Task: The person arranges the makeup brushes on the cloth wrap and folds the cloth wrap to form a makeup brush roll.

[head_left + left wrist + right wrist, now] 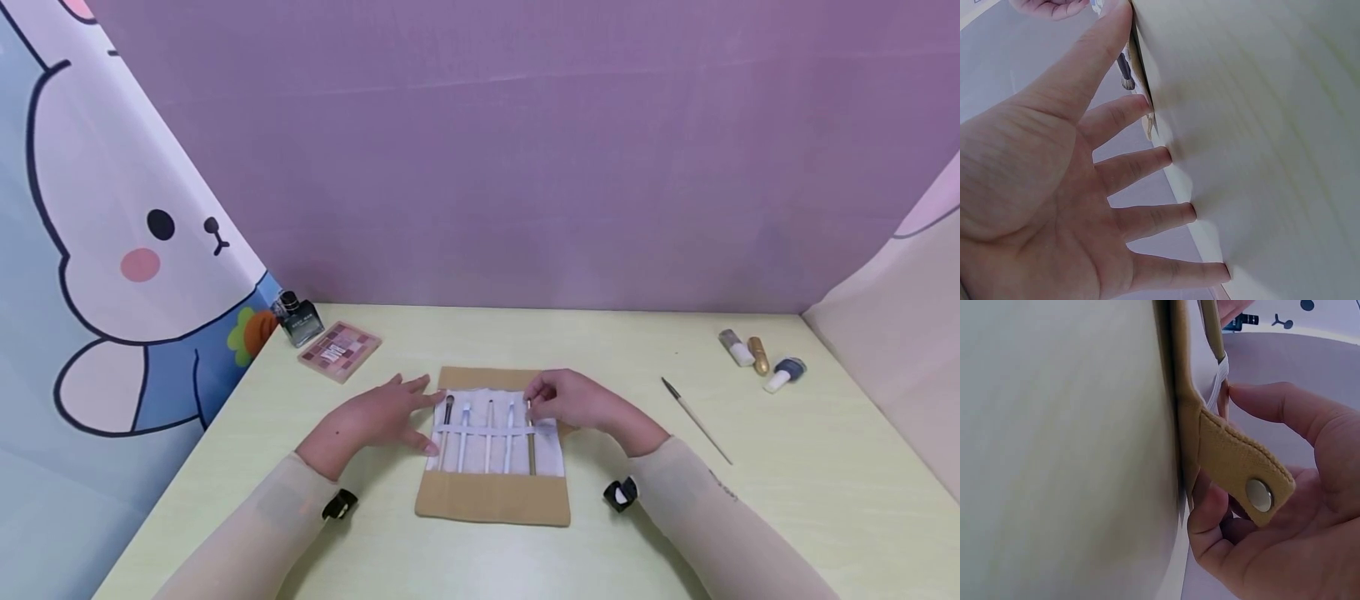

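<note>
A tan fabric brush roll (pixel 491 500) lies unfolded on the table, its pale lining facing up. Several makeup brushes (pixel 489 450) stand side by side under a white elastic band (pixel 480 431). At the rightmost slot, my right hand (pixel 573 400) pinches the upper end of a makeup brush with a greenish-gold handle (pixel 532 454); its head is hidden by the fingers. The roll's tab with a metal snap (pixel 1260 495) sticks out by that palm. With fingers spread, my left hand (pixel 382 417) rests at the roll's left edge, thumb and index finger touching it.
One loose thin brush (pixel 697 421) lies right of the roll. Farther back right are small bottles (pixel 786 373) and a gold tube (pixel 758 356). A dark perfume bottle (pixel 302 321) and a pink palette (pixel 340 352) sit at the back left. A purple cloth (pixel 525 167) hangs behind the table.
</note>
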A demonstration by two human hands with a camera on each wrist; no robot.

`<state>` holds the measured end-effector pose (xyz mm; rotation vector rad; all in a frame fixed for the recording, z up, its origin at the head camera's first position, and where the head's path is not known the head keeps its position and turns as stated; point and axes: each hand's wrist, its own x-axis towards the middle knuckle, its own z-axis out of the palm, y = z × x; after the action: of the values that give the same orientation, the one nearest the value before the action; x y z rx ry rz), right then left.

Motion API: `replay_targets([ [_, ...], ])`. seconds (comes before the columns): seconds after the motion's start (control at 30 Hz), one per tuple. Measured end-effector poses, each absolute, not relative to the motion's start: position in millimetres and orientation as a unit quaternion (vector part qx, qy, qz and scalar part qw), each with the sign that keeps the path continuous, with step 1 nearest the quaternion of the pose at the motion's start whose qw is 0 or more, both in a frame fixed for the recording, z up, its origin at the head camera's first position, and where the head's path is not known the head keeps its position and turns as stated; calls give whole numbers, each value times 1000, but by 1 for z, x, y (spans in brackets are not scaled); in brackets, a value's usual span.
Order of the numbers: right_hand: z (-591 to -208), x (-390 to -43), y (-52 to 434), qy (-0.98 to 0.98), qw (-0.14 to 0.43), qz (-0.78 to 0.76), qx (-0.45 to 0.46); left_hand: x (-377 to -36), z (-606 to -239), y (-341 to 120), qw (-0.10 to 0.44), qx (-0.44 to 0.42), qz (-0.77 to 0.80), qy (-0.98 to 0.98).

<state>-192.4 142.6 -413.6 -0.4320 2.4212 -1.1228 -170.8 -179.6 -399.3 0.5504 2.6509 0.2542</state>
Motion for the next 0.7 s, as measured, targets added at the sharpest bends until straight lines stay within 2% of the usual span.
replay_targets([
  [0.5, -410, -190, 141, 886, 230, -359, -179, -171, -399, -181, 209, 197, 88, 954],
  [0.7, -404, -190, 148, 895, 205, -354, -177, -171, -399, -181, 209, 200, 89, 953],
])
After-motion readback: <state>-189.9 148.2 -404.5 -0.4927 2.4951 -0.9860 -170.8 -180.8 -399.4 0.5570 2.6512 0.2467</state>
